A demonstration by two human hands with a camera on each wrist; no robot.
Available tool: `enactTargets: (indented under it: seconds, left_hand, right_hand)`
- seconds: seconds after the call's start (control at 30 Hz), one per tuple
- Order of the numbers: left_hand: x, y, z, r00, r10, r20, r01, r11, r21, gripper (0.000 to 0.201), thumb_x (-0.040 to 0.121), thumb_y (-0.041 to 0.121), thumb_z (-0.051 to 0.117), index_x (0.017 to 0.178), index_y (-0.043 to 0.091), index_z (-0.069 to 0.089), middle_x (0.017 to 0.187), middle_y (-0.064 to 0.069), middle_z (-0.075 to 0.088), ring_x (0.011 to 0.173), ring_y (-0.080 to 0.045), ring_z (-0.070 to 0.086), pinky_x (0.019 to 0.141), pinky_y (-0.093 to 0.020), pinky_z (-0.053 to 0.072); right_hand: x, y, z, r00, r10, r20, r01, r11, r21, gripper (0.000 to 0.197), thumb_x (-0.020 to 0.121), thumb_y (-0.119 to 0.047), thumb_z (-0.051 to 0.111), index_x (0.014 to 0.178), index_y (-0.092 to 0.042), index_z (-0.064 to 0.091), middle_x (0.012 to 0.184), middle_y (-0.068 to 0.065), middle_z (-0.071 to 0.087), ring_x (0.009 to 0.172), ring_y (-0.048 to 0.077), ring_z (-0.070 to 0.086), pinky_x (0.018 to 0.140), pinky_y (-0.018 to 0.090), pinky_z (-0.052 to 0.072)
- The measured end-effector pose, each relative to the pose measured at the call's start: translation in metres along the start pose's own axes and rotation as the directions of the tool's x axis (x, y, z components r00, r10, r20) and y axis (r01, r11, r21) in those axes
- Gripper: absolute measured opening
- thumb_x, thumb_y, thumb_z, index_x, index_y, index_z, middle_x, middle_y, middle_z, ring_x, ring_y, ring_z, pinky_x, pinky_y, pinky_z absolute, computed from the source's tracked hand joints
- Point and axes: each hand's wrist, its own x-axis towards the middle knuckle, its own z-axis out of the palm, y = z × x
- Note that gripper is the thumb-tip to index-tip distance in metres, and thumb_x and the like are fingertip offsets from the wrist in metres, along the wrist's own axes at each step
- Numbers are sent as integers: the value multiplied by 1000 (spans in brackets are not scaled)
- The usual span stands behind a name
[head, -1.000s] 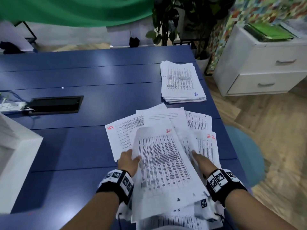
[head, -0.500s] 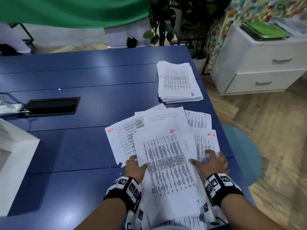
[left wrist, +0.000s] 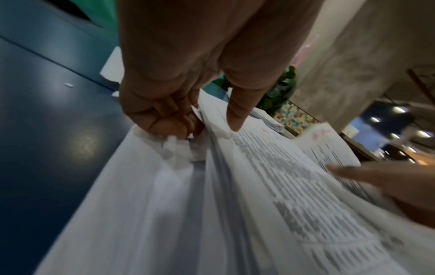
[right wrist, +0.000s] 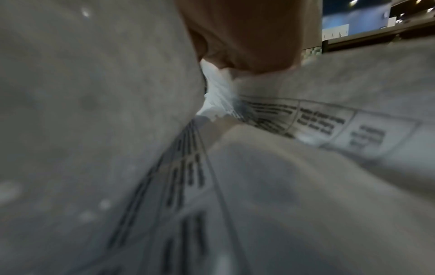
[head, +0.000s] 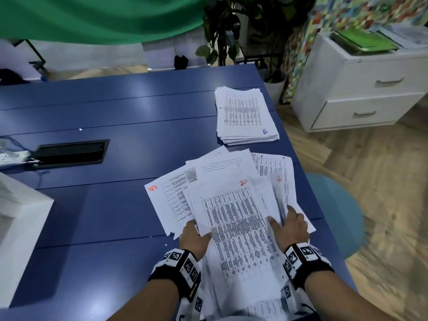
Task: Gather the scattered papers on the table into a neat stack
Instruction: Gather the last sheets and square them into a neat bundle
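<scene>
Several loose printed papers [head: 234,218] lie fanned on the blue table [head: 97,205] near its front right corner, with red numbers on some. My left hand [head: 194,236] grips the bundle's left edge; in the left wrist view the thumb [left wrist: 235,119] sits on top of the papers [left wrist: 270,186] and the curled fingers [left wrist: 153,111] go under them. My right hand [head: 289,224] lies on the right-hand sheets with fingers fairly straight, thumb spread onto the top sheet. The sheet by its fingers curls up. The right wrist view is blurred paper [right wrist: 306,167].
A squared stack of papers [head: 245,114] lies farther back by the table's right edge. A black cable hatch [head: 69,151] and a white box [head: 18,228] are to the left. Off the right edge stand a blue stool [head: 333,212] and a white drawer cabinet [head: 361,89].
The raised top sheets have come down onto the pile. My right hand has moved onto the right-hand sheets and slid them inward toward the middle. My left hand keeps its grip.
</scene>
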Motion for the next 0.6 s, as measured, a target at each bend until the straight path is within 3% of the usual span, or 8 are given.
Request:
enactTargets:
  seconds: [0.07,0.13,0.27,0.33,0.47,0.53,0.6]
  left_hand:
    - [-6,4,0,999,32,8,-33,994,100,64,82,40,66,135,15,39,131,-9,48,122,-31,46,102,-42,42]
    - [-7,7,2,998,63,-2,-62,993,102,60,87,34,63,136,13,36,129,-12,41,121,-32,43,100,-37,41]
    - [-8,4,2,991,131,-21,-132,977,-167,60,88,13,63,139,18,33,126,-6,51,113,-24,52,99,-34,43]
    - [-10,1,-2,995,90,-45,-99,961,-260,59,89,9,62,139,17,32,123,-4,56,106,-22,55,93,-31,43]
    - [-9,-12,-17,994,27,-107,-59,950,-307,48,91,9,61,133,8,39,119,-4,54,102,-22,54,86,-28,40]
    - [-5,-19,-23,990,-25,-139,-19,951,-307,55,90,16,63,138,4,38,129,-13,48,122,-30,49,95,-33,40]
    - [-1,-27,-28,985,-103,-137,52,942,-332,76,89,24,66,148,3,23,152,-17,27,141,-33,29,112,-42,31]
  right_hand:
    - [4,2,-5,994,8,105,-36,962,271,78,85,-47,63,146,-13,27,146,16,40,131,34,41,104,42,36]
    - [5,1,-13,975,26,219,-115,908,404,82,82,-43,69,146,-8,29,146,15,41,132,32,43,106,36,35]
    - [5,-5,-19,926,55,375,-195,917,347,97,74,-38,78,145,3,26,150,18,34,137,31,36,108,36,33]
    - [0,-10,-18,912,39,408,-191,921,339,94,73,-35,80,142,4,29,142,18,42,132,32,40,102,35,37]
    - [-14,-21,-14,896,-82,437,-138,884,447,61,73,-14,81,123,1,50,113,10,59,112,25,57,91,29,43]
    - [-22,-30,-11,883,-176,435,-80,857,508,34,73,-6,79,103,-9,62,105,9,67,100,25,65,90,33,49]
    - [-30,-37,-8,854,-250,456,-43,839,542,25,75,-3,75,88,-20,62,95,3,68,91,24,66,92,38,50]
